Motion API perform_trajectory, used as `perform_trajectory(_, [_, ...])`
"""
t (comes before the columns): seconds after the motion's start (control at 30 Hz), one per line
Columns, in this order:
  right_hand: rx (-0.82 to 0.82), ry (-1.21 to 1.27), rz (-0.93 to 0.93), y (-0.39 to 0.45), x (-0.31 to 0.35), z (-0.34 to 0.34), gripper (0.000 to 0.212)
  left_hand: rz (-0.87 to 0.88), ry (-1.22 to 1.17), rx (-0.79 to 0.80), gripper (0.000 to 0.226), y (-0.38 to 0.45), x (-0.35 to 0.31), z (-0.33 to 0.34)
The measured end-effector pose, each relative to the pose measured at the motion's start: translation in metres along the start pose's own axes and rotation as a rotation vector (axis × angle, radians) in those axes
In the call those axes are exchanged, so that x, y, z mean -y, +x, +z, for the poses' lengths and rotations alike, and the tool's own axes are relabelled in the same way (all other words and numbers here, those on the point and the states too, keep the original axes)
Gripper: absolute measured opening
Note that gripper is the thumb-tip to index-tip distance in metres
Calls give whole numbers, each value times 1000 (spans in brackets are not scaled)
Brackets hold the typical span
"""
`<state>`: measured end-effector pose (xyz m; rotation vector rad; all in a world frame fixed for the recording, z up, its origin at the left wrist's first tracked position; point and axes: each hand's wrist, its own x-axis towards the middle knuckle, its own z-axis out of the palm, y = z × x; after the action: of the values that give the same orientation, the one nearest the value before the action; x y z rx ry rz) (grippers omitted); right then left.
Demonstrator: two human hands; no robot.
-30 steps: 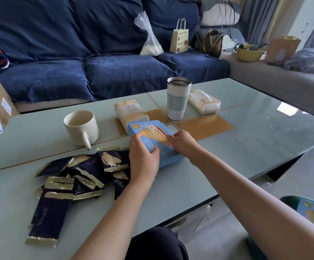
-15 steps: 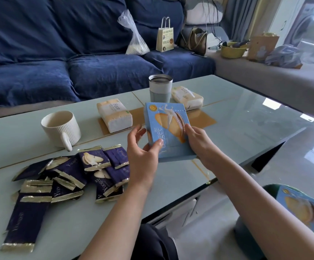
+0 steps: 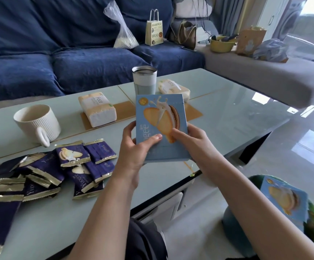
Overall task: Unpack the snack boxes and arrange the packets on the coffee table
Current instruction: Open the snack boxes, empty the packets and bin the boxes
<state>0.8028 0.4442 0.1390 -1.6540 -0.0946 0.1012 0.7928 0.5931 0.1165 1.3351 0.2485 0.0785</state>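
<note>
Head view: two snack boxes [image 3: 161,126]

left hand [image 3: 133,147]: thumb and fingers pinching | right hand [image 3: 191,139]: fingers curled, gripping

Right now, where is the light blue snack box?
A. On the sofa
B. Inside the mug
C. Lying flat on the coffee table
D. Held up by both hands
D: the left hand and right hand grip the light blue snack box above the coffee table.

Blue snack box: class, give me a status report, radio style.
Left hand and right hand both grip blue snack box, raised above coffee table. Box closed. Purple packets piled left. Nothing obstructing.
</note>
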Motion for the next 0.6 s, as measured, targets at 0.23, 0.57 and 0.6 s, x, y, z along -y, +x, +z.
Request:
perform_trajectory(0.23, [33,-29,26,-4,-5,-1,20,-9,8,23,65,-1,-1,-10])
perform_trajectory(0.57, [-53,-232,-60,-1,-11,4,21,84,68,-10,65,-3,0,-8])
perform_trajectory(0.6, [-49,-233,-62,-2,-11,4,21,79,64,-12,64,-3,0,-8])
